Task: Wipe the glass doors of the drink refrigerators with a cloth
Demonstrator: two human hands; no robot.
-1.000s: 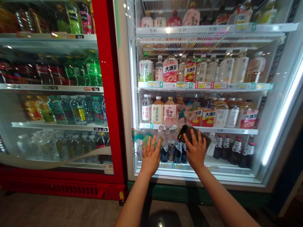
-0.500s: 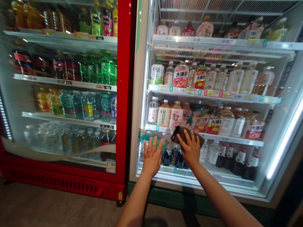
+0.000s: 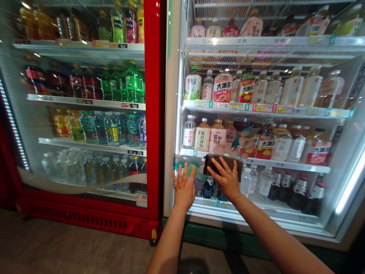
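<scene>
The right hand [image 3: 227,182] lies spread over a dark cloth [image 3: 229,161], holding it flat against the flowered glass [image 3: 199,167]. The left hand [image 3: 184,191], also spread, is near it, perhaps bracing, though its contact is unclear.

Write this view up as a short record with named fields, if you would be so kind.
Left hand: grip open, fingers spread, at the front of the pale-framed display fridge
Right hand: fingers spread over a folded dark cloth
Floral decal: shows left of the cloth and above its right end
Neighbour: red-framed drinks fridge, on the left
Stock, lower right: red-capped dark bottles
</scene>
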